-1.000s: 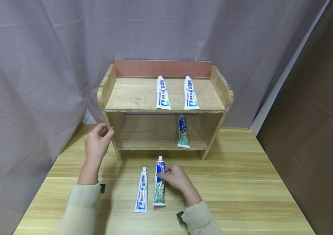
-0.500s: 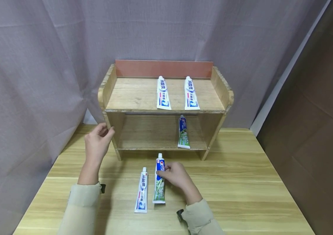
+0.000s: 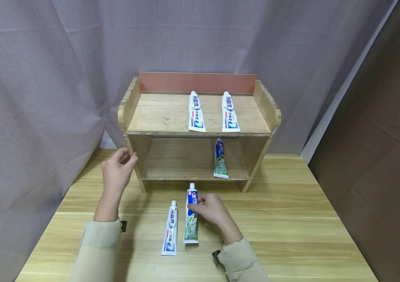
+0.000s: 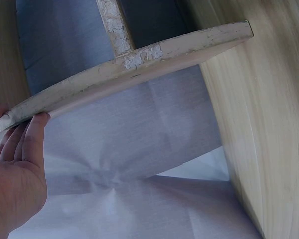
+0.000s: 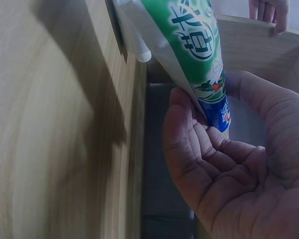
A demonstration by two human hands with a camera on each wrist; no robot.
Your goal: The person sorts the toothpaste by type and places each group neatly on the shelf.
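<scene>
My right hand (image 3: 211, 211) pinches a blue, green and white toothpaste tube (image 3: 191, 225) between thumb and fingers. Its white cap points toward the shelf, and in the right wrist view the tube (image 5: 189, 55) appears raised off the table. To its left a white and blue toothpaste tube (image 3: 170, 231) lies on the table. My left hand (image 3: 117, 170) grips the left side panel of the small wooden shelf (image 3: 175, 158); in the left wrist view, fingers and thumb are on opposite faces of that panel (image 4: 89, 79).
Two white and blue tubes lie on the upper board, one near the middle (image 3: 196, 113), the other farther right (image 3: 229, 113). On the lower board a blue and green tube (image 3: 220, 158) lies toward the right. A grey curtain (image 3: 193, 35) hangs behind the shelf.
My right hand has moved the blue and green toothpaste tube slightly forward, toward the shelf. The left hand has kept its grip on the side panel.
</scene>
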